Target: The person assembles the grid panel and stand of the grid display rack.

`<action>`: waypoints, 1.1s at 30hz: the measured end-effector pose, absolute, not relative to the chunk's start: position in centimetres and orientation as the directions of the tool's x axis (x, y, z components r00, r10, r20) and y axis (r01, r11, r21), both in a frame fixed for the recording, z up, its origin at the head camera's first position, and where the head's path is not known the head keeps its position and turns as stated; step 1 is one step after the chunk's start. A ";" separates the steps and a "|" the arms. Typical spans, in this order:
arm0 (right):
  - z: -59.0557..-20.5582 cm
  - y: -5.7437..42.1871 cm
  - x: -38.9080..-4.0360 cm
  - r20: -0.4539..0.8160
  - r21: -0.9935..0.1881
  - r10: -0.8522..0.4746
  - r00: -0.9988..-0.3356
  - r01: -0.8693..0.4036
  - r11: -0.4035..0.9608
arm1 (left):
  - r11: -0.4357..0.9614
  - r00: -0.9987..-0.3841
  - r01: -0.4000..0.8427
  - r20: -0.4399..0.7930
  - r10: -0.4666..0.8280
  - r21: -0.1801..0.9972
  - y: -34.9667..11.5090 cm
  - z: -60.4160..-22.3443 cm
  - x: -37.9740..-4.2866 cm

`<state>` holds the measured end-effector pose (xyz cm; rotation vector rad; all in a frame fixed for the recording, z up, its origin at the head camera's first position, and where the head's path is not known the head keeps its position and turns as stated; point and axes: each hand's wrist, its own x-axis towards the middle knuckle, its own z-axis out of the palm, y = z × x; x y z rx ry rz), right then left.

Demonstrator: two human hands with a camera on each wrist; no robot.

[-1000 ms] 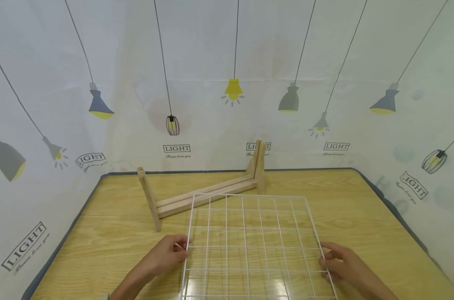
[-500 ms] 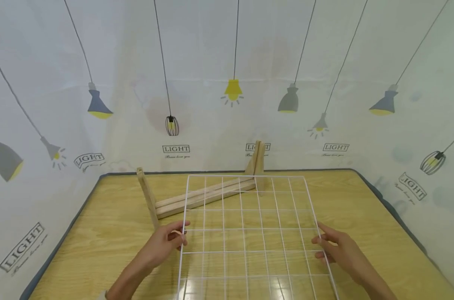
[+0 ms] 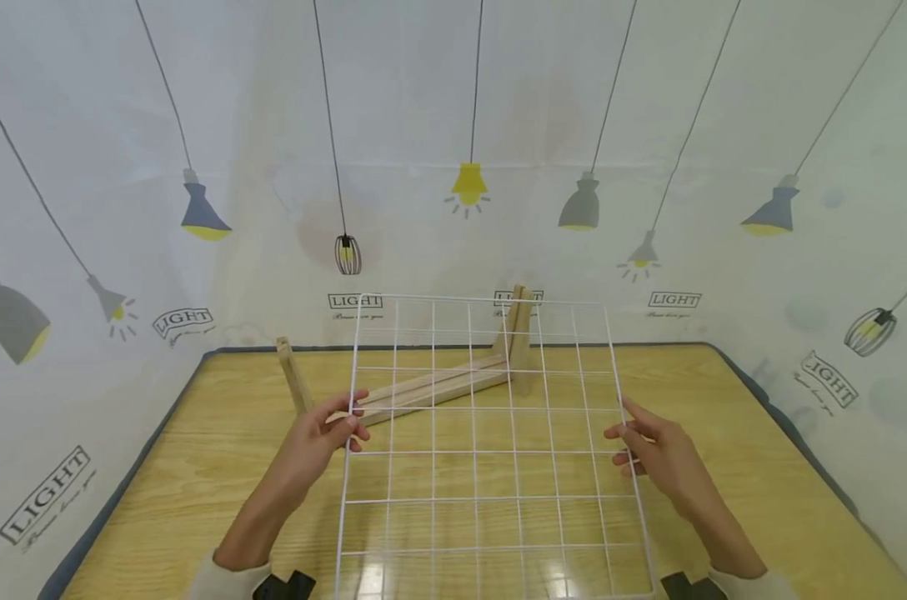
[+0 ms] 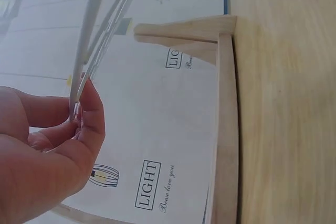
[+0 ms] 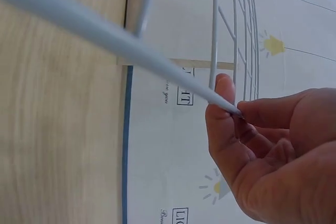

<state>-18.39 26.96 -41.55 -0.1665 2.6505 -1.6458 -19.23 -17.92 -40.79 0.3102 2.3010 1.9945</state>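
A white, coated-wire rectangular grid panel [image 3: 475, 452] is held in front of the person, its far edge lifted above the surface [image 3: 761, 454], a light yellow wood-grain top. The left hand [image 3: 314, 437] has its grip on the panel's left side wire, which is pinched between thumb and fingers. The right hand [image 3: 663, 458] is likewise grasping the right side wire between thumb and forefinger. I cannot tell whether the panel's near edge touches the surface.

Seen through the mesh, a pale wooden stand [image 3: 453, 390] with a long rail rests on the surface, running from the left toward the far middle, an upright at each end. The left hand hides part of its left end.

At the far side, a white wall sheet [image 3: 401, 108] printed with hanging lamps and framed "LIGHT" labels borders the surface. Both wrists show light sleeves [image 3: 232, 577] and black wrist-worn pieces [image 3: 284, 587].
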 end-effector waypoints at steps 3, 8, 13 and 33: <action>-41.1 26.6 -19.0 0.095 -0.882 -0.085 -0.992 -0.123 0.455 | 0.113 -0.977 0.119 0.096 0.192 0.986 -18.0 -40.4 -19.7; -40.6 26.0 -19.9 0.152 -0.856 -0.031 -0.988 -0.147 0.496 | 0.071 -0.976 0.131 0.116 0.184 0.989 -17.9 -40.4 -20.5; -40.4 25.4 -20.6 0.167 -0.860 0.010 -0.986 -0.141 0.491 | 0.030 -0.978 0.123 0.116 0.172 0.992 -17.8 -40.4 -21.1; -39.6 24.5 -23.1 0.372 -0.847 0.053 -0.927 -0.316 0.427 | -0.059 -0.948 0.211 0.219 0.231 0.976 -18.2 -38.7 -22.9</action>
